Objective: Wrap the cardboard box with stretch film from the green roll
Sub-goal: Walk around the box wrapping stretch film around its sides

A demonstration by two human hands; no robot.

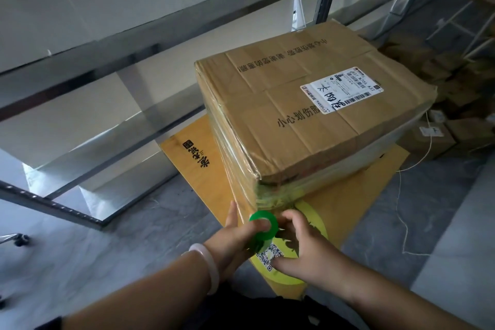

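Cardboard box (308, 115) at centre of view, sitting on a flat yellow cardboard sheet (356, 195) spread over the grey floor (112, 249). Clear stretch film (235, 166) already clinging to the box's left side and near corner, wrinkled and bunched greenish at that corner, toward 6 o'clock from the box's middle. White shipping label (341, 90) with barcodes and handwritten marks stuck on the box top, toward 2 o'clock; printed black characters across the top flaps. Green roll (263, 226) just below the near corner, at 6 o'clock from the box, held upright between both hands, its open ring end facing up. Left hand (235, 233) at 9 o'clock of the roll, thumb pushed into the ring, fingers stretched up along the film-covered side. Right hand (300, 244) at 3 o'clock of the roll, fingers curled in against it, closed loosely around the roll's side. Pale bangle (207, 262) on the left wrist. Printed square code on the yellow sheet just beneath the roll. Metal shelving (107, 61) at 10 o'clock, bare and grey. Smaller brown boxes (428, 136) piled at 3 o'clock, with a thin white cord (404, 211) trailing over the floor beside the sheet.
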